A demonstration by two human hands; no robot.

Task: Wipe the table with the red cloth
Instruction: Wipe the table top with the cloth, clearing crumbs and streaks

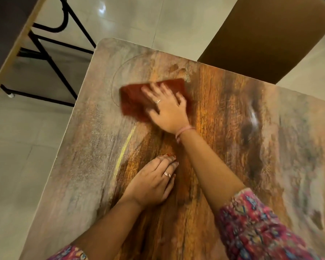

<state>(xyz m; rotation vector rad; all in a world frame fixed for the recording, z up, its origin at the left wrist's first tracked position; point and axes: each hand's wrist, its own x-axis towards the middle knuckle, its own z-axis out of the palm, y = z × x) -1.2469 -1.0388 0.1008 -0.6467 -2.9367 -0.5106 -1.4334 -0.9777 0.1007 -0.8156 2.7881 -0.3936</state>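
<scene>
Head view: right hand (pixel 165 107) lies flat on the red cloth (pixel 137 98), fingers straight and spread, pressing it onto the desk (pixel 233 147) at the far left part of the top. Cloth is folded to a rough rectangle, blurred at its edges. Left hand (pixel 154 182) rests palm down on the desk nearer in, fingers straight and together, holding nothing. Rings on both hands, pink thread on the right wrist. Patterned sleeve (pixel 251 226) at near right. A brown chair (pixel 266 38) stands beyond the far edge, a black metal frame (pixel 51 53) far left on the tiled floor (pixel 17 156).
</scene>
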